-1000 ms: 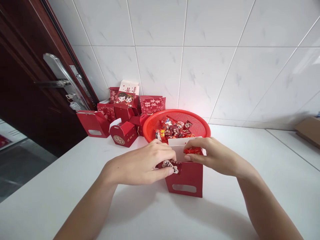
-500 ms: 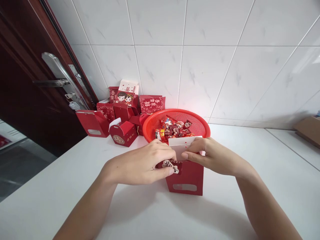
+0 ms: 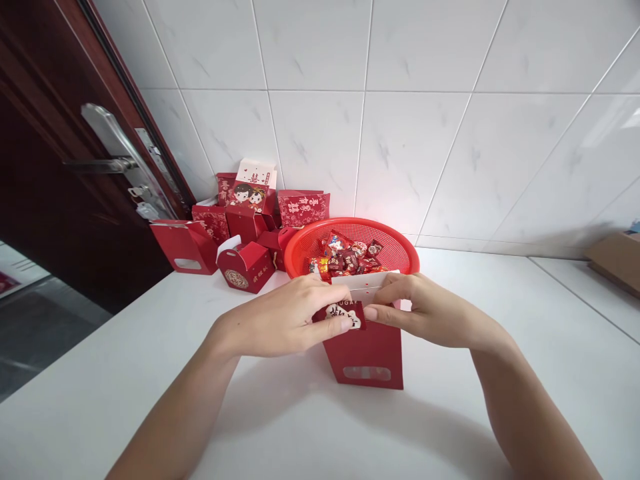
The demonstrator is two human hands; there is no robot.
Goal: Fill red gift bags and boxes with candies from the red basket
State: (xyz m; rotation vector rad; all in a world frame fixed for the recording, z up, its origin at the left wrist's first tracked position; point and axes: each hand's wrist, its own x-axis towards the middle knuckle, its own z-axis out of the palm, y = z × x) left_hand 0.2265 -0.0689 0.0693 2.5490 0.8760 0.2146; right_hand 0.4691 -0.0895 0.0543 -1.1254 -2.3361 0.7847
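White and smooth below, with soft shadows (image 3: 420, 420) across the tabletop (image 3: 280, 433); pale and grey-veined on the wall tiles (image 3: 415, 60) behind; dark red-brown on the door (image 3: 45, 80) at left. At far right, a brown carton (image 3: 617, 260) by the wall. Upright on the tabletop, a red box (image 3: 370, 353), white flap (image 3: 350, 282) raised, just in front of a red mesh basket (image 3: 400, 250) of wrapped sweets (image 3: 350, 260). At the box's top edge, between the left hand's (image 3: 287, 317) closed thumb and fingers, a dark red packet (image 3: 340, 313). Beside it, the right hand (image 3: 433, 310), fingers curled at the box's top, hold unclear.
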